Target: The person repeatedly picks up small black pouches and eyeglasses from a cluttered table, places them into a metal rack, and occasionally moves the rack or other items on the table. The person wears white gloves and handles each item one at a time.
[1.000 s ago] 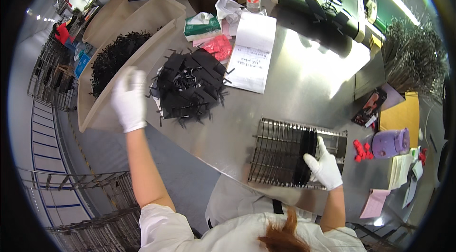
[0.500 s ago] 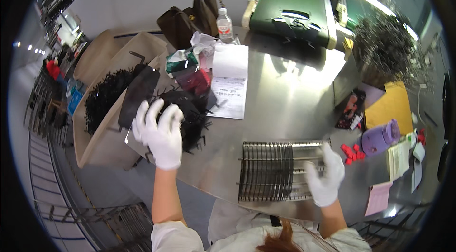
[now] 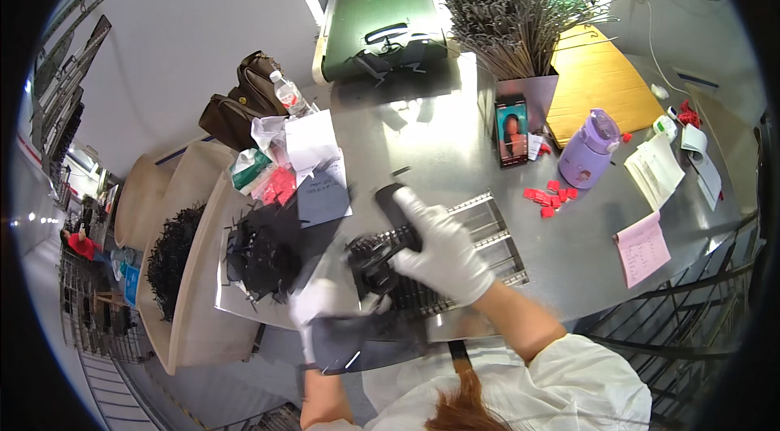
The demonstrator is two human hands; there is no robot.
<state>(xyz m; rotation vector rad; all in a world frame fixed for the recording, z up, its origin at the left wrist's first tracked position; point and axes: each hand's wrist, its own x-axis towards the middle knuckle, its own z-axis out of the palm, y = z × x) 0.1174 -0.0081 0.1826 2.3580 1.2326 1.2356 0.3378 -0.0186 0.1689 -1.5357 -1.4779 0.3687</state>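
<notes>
Black flat pieces (image 3: 396,212) are lying across the slotted metal rack (image 3: 487,228) on the steel surface (image 3: 439,155), directly before the person; the right hand (image 3: 443,252), gloved in white, is reaching forward and leftward from the lower edge, palm down, fingers curled over one dark piece at the rack's left end; the grip is closing around that piece, though how firmly cannot be told; the left hand (image 3: 321,305), also gloved in white, is staying low at the near edge of the surface, blurred, resting on a dark flat tray (image 3: 366,342); whether its grip is closed on the tray cannot be told.

Counted items: two gloved hands; one rack; one heap of black parts (image 3: 260,252) left of the rack on the surface; a second dark heap (image 3: 171,256) in the tan bin (image 3: 195,309) further left; one lilac bottle (image 3: 589,147); one clear water bottle (image 3: 288,94); one phone (image 3: 512,130) leaning upright against the box of wire hooks (image 3: 508,25); one pink sheet (image 3: 642,248); the small red tabs (image 3: 548,197) are too small to count.

The left forearm is being cut off by the lower edge; the rack's left end is being hidden under the right hand.
</notes>
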